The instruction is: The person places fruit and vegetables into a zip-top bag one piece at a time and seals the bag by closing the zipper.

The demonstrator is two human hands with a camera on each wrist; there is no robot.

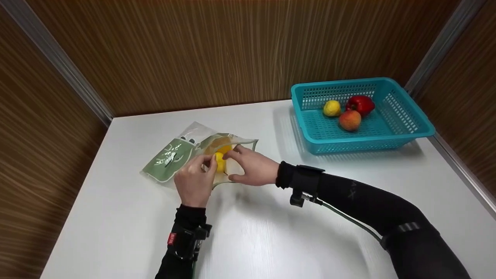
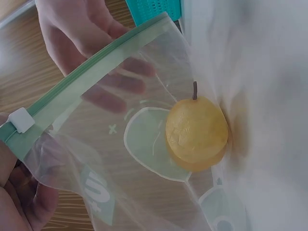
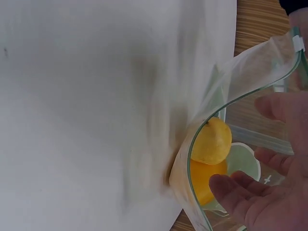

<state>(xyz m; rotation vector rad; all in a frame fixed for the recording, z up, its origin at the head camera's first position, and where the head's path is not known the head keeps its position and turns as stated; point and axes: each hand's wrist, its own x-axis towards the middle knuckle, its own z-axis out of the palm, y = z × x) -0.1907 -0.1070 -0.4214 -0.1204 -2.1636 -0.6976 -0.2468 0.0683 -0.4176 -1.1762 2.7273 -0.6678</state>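
Observation:
A clear zip bag (image 1: 166, 161) with green print lies on the table, its mouth spread toward the right. My left hand (image 1: 194, 182) pinches the bag's zip edge beside the white slider (image 2: 21, 120). Inside sits a yellow pear (image 2: 197, 132) with a brown stem. Behind it in the right wrist view is an orange-coloured round fruit (image 3: 207, 180), partly hidden. My right hand (image 1: 255, 167) is at the bag's mouth, fingers spread and reaching past the rim near the fruit. It grips nothing that I can see.
At the back right of the white table (image 1: 248, 240) stands a turquoise basket (image 1: 368, 139). It contains a yellow lemon (image 1: 332, 108), a red bell pepper (image 1: 361, 104) and a peach (image 1: 350, 120). Wood-patterned panels (image 1: 201, 58) stand behind the table and at both sides.

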